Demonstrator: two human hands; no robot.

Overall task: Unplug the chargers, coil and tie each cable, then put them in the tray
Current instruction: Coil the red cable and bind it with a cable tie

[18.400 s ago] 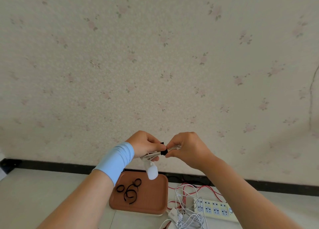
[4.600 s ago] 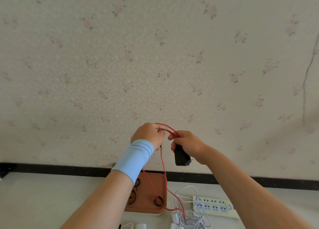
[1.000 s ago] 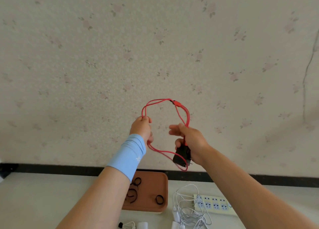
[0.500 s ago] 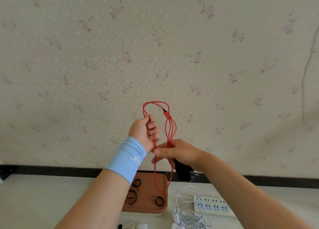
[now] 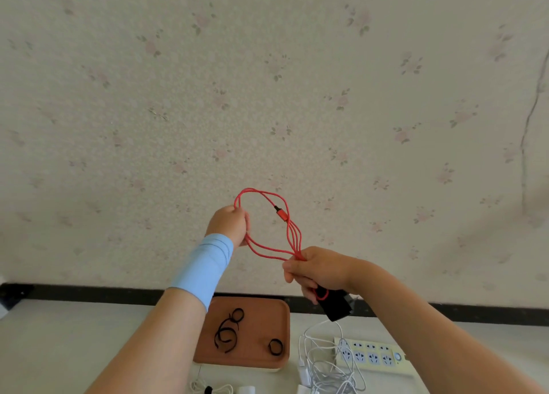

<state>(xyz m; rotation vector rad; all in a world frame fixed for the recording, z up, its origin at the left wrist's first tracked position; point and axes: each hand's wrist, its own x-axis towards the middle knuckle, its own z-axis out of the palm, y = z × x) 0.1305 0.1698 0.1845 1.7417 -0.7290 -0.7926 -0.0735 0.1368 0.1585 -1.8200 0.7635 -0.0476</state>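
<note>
Hands apart, our left hand gripping the red cable loops, right hand pinching them beside the black charger, aloft above the tray: coiling nearly done, we judge; next needs a tie.

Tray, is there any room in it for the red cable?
Yes. The tray is bare in its far right part, bordered by the tangled black ties and the single tie loop. Right of it, white cables crowd the power strip.

Red cable looped between raised left hand and right hand above brown tray, tray middle bare, black ties left and near right, white cables and power strip crowding its right side
</note>
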